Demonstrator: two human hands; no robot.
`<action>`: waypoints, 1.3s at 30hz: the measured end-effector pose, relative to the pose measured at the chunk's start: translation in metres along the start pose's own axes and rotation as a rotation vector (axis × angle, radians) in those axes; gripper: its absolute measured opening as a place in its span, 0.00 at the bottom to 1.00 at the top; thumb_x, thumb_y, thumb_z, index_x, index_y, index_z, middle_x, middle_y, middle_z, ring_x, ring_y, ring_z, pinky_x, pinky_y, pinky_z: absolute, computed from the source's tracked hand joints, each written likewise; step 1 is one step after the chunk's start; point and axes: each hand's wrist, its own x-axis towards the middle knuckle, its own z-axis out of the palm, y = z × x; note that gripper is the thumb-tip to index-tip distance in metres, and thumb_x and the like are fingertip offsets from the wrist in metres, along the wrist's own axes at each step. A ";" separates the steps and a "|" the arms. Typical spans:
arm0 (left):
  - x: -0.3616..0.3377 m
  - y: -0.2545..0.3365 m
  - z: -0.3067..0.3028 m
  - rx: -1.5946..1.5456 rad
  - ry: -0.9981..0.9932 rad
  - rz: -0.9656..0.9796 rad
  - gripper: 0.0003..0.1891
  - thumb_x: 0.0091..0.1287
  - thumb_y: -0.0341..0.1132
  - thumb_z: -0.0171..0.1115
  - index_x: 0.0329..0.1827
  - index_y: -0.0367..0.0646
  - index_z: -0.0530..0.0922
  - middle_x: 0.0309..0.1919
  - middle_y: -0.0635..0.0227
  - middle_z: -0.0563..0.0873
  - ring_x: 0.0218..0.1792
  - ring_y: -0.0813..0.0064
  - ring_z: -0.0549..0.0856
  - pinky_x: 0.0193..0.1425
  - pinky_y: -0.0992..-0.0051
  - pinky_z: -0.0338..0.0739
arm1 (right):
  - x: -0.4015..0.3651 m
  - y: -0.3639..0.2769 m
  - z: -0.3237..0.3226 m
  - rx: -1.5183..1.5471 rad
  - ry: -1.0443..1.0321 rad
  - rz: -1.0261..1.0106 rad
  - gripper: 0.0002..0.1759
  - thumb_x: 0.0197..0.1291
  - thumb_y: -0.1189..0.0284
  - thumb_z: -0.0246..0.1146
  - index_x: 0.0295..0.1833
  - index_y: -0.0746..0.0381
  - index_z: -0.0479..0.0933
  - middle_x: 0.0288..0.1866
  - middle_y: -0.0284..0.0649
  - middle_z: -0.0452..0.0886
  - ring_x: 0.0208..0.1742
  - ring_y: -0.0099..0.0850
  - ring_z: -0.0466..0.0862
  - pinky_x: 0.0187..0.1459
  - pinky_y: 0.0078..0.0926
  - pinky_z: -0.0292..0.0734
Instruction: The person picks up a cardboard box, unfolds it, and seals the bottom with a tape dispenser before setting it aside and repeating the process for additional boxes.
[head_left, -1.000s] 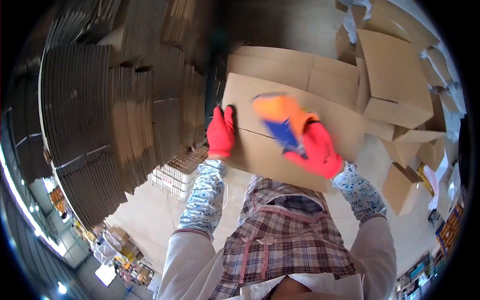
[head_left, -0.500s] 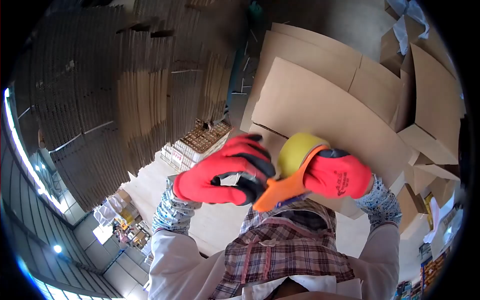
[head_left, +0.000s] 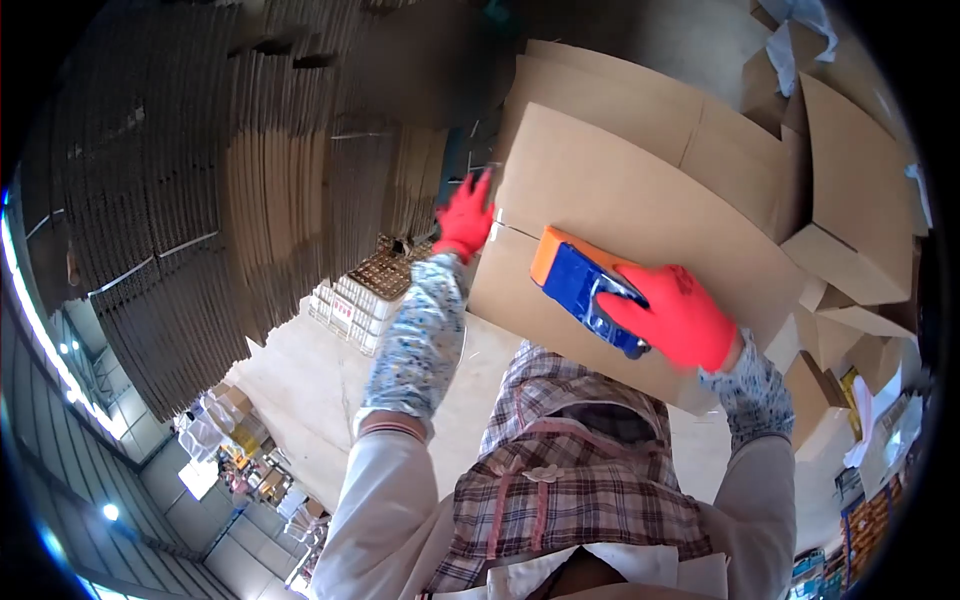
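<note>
A blocky orange-and-blue plastic tape dispenser (head_left: pixel 578 283) lies flat on the smooth brown cardboard box (head_left: pixel 650 195). The red-gloved right hand (head_left: pixel 682 316) is clenched round its handle. The left hand (head_left: pixel 465 220) presses the box's left edge, fingers outstretched.

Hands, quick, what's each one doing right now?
Left hand: open, flat against the cardboard box's far corner.
Right hand: closed on the tape dispenser, pressed onto the box.
</note>
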 end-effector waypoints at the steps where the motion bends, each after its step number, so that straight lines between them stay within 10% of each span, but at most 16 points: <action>1: -0.006 0.021 -0.049 0.144 -0.171 -0.156 0.30 0.61 0.44 0.64 0.65 0.46 0.67 0.60 0.51 0.74 0.63 0.52 0.72 0.68 0.52 0.60 | 0.000 -0.003 -0.003 0.088 -0.080 0.093 0.19 0.58 0.59 0.66 0.32 0.67 0.76 0.26 0.48 0.78 0.31 0.43 0.80 0.36 0.37 0.74; 2: -0.011 0.028 -0.076 0.375 -0.157 -0.279 0.33 0.64 0.46 0.63 0.69 0.44 0.63 0.61 0.52 0.74 0.63 0.60 0.73 0.66 0.59 0.64 | 0.001 -0.004 -0.007 0.175 -0.158 0.180 0.19 0.58 0.59 0.65 0.32 0.67 0.77 0.25 0.48 0.78 0.30 0.43 0.80 0.35 0.37 0.74; 5: -0.029 0.054 -0.104 -0.814 -0.141 -0.115 0.26 0.67 0.48 0.62 0.59 0.38 0.71 0.44 0.60 0.81 0.49 0.73 0.78 0.55 0.76 0.71 | 0.012 0.001 -0.004 0.102 -0.206 0.183 0.23 0.61 0.55 0.62 0.35 0.68 0.77 0.28 0.48 0.80 0.32 0.40 0.82 0.36 0.34 0.75; 10: -0.044 0.080 -0.078 -0.809 0.106 -0.040 0.16 0.72 0.38 0.55 0.54 0.33 0.75 0.30 0.65 0.81 0.30 0.76 0.75 0.37 0.74 0.71 | -0.058 0.013 -0.046 0.225 -0.262 0.275 0.24 0.64 0.53 0.58 0.44 0.67 0.78 0.32 0.45 0.82 0.33 0.32 0.83 0.39 0.31 0.77; 13: -0.033 0.077 -0.093 -0.705 -0.034 -0.077 0.27 0.72 0.44 0.56 0.62 0.27 0.68 0.53 0.49 0.81 0.55 0.63 0.78 0.62 0.70 0.69 | -0.175 0.046 -0.149 0.291 -0.448 0.716 0.25 0.64 0.59 0.61 0.63 0.60 0.75 0.36 0.39 0.86 0.33 0.23 0.83 0.40 0.26 0.77; 16: -0.039 0.096 -0.095 -0.563 0.065 -0.089 0.29 0.71 0.46 0.57 0.64 0.27 0.67 0.54 0.49 0.80 0.56 0.62 0.78 0.62 0.70 0.69 | -0.271 0.098 -0.167 0.083 -0.201 0.945 0.18 0.60 0.58 0.63 0.47 0.59 0.84 0.33 0.42 0.86 0.33 0.32 0.85 0.41 0.31 0.78; 17: -0.038 0.105 -0.100 -0.557 0.053 -0.101 0.30 0.71 0.46 0.57 0.65 0.27 0.67 0.57 0.48 0.78 0.59 0.60 0.76 0.65 0.69 0.67 | -0.274 0.126 -0.141 -0.372 -0.144 0.402 0.18 0.61 0.58 0.61 0.48 0.60 0.83 0.33 0.44 0.86 0.33 0.37 0.85 0.41 0.34 0.78; 19: -0.033 0.097 -0.097 -0.562 0.022 -0.124 0.31 0.71 0.46 0.57 0.67 0.28 0.64 0.63 0.46 0.74 0.65 0.58 0.72 0.69 0.68 0.63 | -0.250 0.143 -0.109 -0.661 -0.064 0.222 0.20 0.63 0.58 0.56 0.54 0.58 0.78 0.33 0.47 0.85 0.35 0.45 0.84 0.41 0.40 0.78; 22: -0.039 0.064 -0.084 -0.563 -0.042 -0.150 0.33 0.72 0.47 0.55 0.69 0.28 0.61 0.65 0.48 0.71 0.68 0.60 0.69 0.70 0.69 0.62 | -0.189 0.149 -0.044 -0.215 0.156 0.968 0.18 0.67 0.61 0.50 0.59 0.50 0.75 0.42 0.48 0.83 0.40 0.45 0.83 0.37 0.42 0.77; 24: -0.016 0.007 -0.039 -0.735 -0.028 -0.042 0.32 0.72 0.46 0.55 0.69 0.28 0.62 0.65 0.50 0.72 0.67 0.64 0.69 0.71 0.69 0.61 | -0.180 0.119 -0.044 0.037 0.216 1.142 0.19 0.68 0.58 0.47 0.59 0.50 0.74 0.43 0.51 0.82 0.44 0.47 0.81 0.42 0.43 0.76; 25: 0.000 0.017 -0.044 -0.744 -0.008 -0.033 0.32 0.72 0.46 0.55 0.69 0.28 0.62 0.65 0.50 0.72 0.67 0.64 0.69 0.71 0.69 0.61 | -0.190 0.138 -0.021 -0.154 0.623 0.871 0.22 0.68 0.58 0.47 0.62 0.55 0.70 0.39 0.55 0.81 0.43 0.49 0.81 0.46 0.42 0.75; 28: -0.004 0.046 -0.088 -1.285 -0.391 -0.074 0.34 0.74 0.58 0.41 0.66 0.34 0.68 0.61 0.57 0.77 0.59 0.66 0.77 0.66 0.69 0.68 | -0.181 0.163 0.005 -0.446 0.744 0.891 0.19 0.67 0.63 0.52 0.59 0.58 0.70 0.38 0.55 0.81 0.42 0.54 0.80 0.42 0.46 0.74; 30: 0.014 -0.062 -0.005 -1.415 -0.618 -0.651 0.31 0.72 0.59 0.42 0.60 0.39 0.74 0.53 0.61 0.82 0.50 0.64 0.82 0.57 0.64 0.77 | -0.191 0.193 0.006 -0.506 0.611 0.797 0.16 0.67 0.68 0.51 0.57 0.61 0.70 0.40 0.58 0.80 0.46 0.56 0.78 0.46 0.46 0.73; 32: 0.005 -0.041 0.000 -1.397 -0.687 -0.568 0.30 0.72 0.57 0.43 0.61 0.39 0.74 0.53 0.61 0.83 0.49 0.64 0.83 0.55 0.64 0.78 | -0.205 0.201 0.020 -0.267 0.442 0.928 0.19 0.67 0.69 0.49 0.60 0.64 0.68 0.50 0.54 0.75 0.51 0.50 0.75 0.51 0.41 0.72; 35: -0.028 0.069 -0.021 -1.214 -0.856 -0.329 0.29 0.74 0.54 0.42 0.63 0.37 0.72 0.55 0.59 0.81 0.53 0.62 0.82 0.58 0.63 0.78 | -0.325 0.245 0.024 -0.071 0.686 0.949 0.15 0.65 0.70 0.52 0.53 0.65 0.72 0.42 0.45 0.76 0.43 0.38 0.75 0.46 0.34 0.73; 39: -0.119 0.244 0.037 -1.276 -1.319 -0.237 0.32 0.74 0.61 0.35 0.78 0.61 0.50 0.76 0.76 0.54 0.73 0.61 0.58 0.69 0.47 0.61 | -0.567 0.308 -0.057 -0.239 1.158 1.060 0.13 0.60 0.74 0.58 0.51 0.65 0.71 0.42 0.38 0.76 0.42 0.27 0.74 0.44 0.28 0.74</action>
